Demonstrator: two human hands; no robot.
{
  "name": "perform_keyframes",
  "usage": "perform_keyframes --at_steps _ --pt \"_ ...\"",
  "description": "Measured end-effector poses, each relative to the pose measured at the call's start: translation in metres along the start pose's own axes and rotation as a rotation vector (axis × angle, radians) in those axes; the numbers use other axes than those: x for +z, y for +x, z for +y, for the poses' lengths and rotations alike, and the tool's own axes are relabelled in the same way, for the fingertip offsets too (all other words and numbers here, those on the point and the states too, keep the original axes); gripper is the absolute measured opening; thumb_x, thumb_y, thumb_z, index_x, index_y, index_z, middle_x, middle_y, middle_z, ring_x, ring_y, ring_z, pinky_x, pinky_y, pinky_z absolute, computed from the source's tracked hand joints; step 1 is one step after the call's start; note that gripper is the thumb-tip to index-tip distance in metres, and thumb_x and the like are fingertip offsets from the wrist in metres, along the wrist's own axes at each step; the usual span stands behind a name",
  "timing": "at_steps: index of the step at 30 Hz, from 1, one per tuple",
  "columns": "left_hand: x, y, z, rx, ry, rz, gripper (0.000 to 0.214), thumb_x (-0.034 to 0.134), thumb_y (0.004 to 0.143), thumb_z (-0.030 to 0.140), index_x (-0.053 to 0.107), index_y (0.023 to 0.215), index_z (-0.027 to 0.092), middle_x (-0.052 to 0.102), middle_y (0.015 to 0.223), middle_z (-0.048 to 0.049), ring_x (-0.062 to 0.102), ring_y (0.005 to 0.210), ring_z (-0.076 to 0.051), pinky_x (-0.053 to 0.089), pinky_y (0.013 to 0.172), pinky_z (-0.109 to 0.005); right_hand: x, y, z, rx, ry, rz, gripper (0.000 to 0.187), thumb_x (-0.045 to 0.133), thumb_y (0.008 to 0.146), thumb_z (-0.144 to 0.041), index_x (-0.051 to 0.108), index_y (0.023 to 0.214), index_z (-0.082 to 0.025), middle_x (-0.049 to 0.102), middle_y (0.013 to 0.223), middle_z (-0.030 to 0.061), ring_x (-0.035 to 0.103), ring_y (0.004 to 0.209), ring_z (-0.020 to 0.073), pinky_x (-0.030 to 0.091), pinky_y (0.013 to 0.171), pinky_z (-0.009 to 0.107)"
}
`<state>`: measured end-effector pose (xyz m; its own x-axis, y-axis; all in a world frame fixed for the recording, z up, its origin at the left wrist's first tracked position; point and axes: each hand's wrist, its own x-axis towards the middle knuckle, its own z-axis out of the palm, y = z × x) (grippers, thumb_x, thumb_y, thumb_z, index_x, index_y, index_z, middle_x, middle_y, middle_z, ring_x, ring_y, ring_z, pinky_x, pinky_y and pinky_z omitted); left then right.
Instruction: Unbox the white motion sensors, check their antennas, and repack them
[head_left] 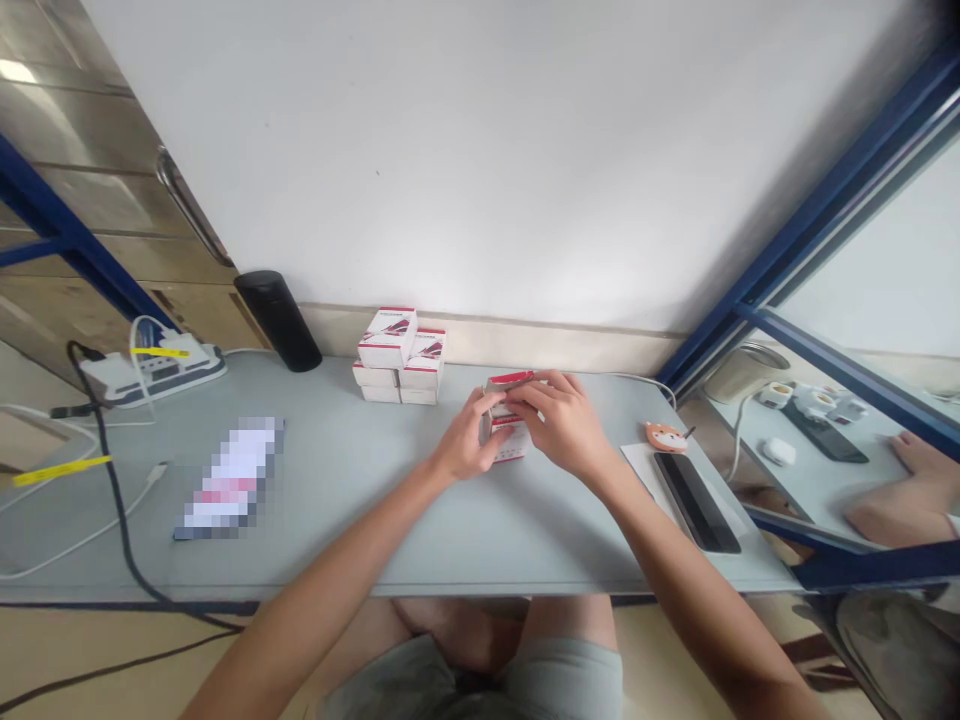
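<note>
A small white-and-red cardboard box (511, 449) is between my hands, with its top end raised in open flaps. My left hand (461, 442) is closed around the box's left side, the thumb across its near face. From the right, my right hand (562, 422) bends its fingers over the top and the flaps, gripping there. What lies inside the box is hidden by my fingers. Just left of my hands, against the wall, stands a stack of similar boxes (387, 345), one resting on top of the others.
A black bottle (279, 320) and a power strip (161, 375) with cables stand at the left. A pixelated phone-like object (231, 480) lies nearer. At the right are a dark phone (696, 500) and a fox-shaped item (665, 437). A blue frame (750, 300) borders another person's desk.
</note>
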<state>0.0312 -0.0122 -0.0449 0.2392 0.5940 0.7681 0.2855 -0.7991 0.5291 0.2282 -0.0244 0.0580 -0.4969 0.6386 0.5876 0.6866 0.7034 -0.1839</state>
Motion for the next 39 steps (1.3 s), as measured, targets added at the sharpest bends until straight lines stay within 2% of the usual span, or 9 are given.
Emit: perform_keyframes --at_steps 5,11,15,18,24,28,31,34,39 --pt "-0.004 0.003 0.008 -0.023 0.046 -0.061 0.042 0.057 0.104 0.026 0.052 0.146 0.027 0.063 0.130 -0.0137 0.060 0.120 -0.031 0.057 0.101 -0.056 -0.006 -0.012 0.008 -0.035 -0.003 0.041 0.023 0.052 0.110 -0.025 0.070 0.125 -0.027 0.075 0.131 0.0057 0.064 0.127 0.0277 0.049 0.107 0.045" --pt "-0.001 0.002 0.016 -0.090 0.078 -0.095 0.037 0.052 0.106 0.025 0.060 0.142 0.028 0.057 0.131 -0.0136 0.061 0.121 -0.029 0.058 0.103 -0.051 -0.009 -0.026 0.020 -0.115 -0.141 0.015 0.018 0.055 0.109 -0.026 0.073 0.113 -0.025 0.070 0.139 0.0090 0.061 0.133 0.0305 0.051 0.108 0.048" --pt "-0.001 0.002 0.016 -0.118 0.082 -0.083 0.037 0.054 0.106 0.025 0.059 0.142 0.028 0.054 0.130 -0.0129 0.064 0.116 -0.027 0.060 0.099 -0.049 -0.009 -0.029 0.019 -0.066 -0.143 -0.008 0.016 0.056 0.109 -0.028 0.071 0.115 -0.025 0.068 0.143 0.0115 0.060 0.135 0.0332 0.051 0.108 0.052" --pt "0.000 0.000 0.013 -0.107 0.055 -0.061 0.043 0.056 0.105 0.026 0.052 0.148 0.029 0.054 0.136 -0.0145 0.065 0.118 -0.028 0.060 0.098 -0.051 -0.002 -0.031 0.016 0.017 -0.007 -0.023 0.021 0.056 0.108 -0.031 0.064 0.126 -0.026 0.061 0.150 0.0137 0.058 0.138 0.0331 0.052 0.110 0.054" --pt "0.005 -0.005 0.003 -0.083 -0.067 0.022 0.065 0.061 0.105 0.031 0.022 0.158 0.030 0.058 0.143 -0.0171 0.072 0.113 -0.026 0.061 0.096 -0.049 0.033 -0.042 0.010 0.271 0.566 0.254 0.036 0.061 0.105 -0.038 0.050 0.136 -0.026 0.060 0.148 0.0174 0.063 0.135 0.0272 0.060 0.103 0.047" --pt "0.005 -0.005 0.001 -0.055 -0.126 0.015 0.063 0.061 0.105 0.032 0.023 0.155 0.031 0.054 0.152 -0.0189 0.071 0.121 -0.028 0.059 0.102 -0.052 0.040 -0.043 0.011 0.270 0.658 0.255 0.024 0.061 0.105 -0.040 0.053 0.122 -0.026 0.052 0.160 0.0172 0.050 0.150 0.0300 0.053 0.113 0.053" --pt "0.004 -0.006 0.000 -0.058 -0.157 0.012 0.065 0.063 0.104 0.034 0.023 0.155 0.030 0.053 0.155 -0.0198 0.067 0.130 -0.031 0.056 0.107 -0.056 0.039 -0.038 0.015 0.262 0.755 0.228 0.017 0.058 0.107 -0.041 0.051 0.113 -0.027 0.065 0.141 0.0137 0.064 0.130 0.0267 0.054 0.111 0.050" --pt "0.002 -0.007 -0.001 -0.105 -0.180 -0.007 0.065 0.064 0.104 0.034 0.026 0.156 0.028 0.062 0.146 -0.0177 0.071 0.123 -0.031 0.058 0.104 -0.055 0.041 -0.031 0.017 0.259 0.773 0.219 0.017 0.057 0.108 -0.041 0.050 0.115 -0.027 0.066 0.118 0.0076 0.067 0.109 0.0228 0.057 0.102 0.046" --pt "-0.007 -0.001 0.005 -0.181 -0.199 -0.061 0.068 0.065 0.103 0.036 0.033 0.162 0.026 0.064 0.148 -0.0165 0.069 0.129 -0.034 0.057 0.107 -0.054 0.043 -0.030 0.017 0.227 0.720 0.207 0.026 0.054 0.109 -0.039 0.052 0.132 -0.029 0.063 0.127 0.0090 0.063 0.114 0.0245 0.055 0.102 0.046"
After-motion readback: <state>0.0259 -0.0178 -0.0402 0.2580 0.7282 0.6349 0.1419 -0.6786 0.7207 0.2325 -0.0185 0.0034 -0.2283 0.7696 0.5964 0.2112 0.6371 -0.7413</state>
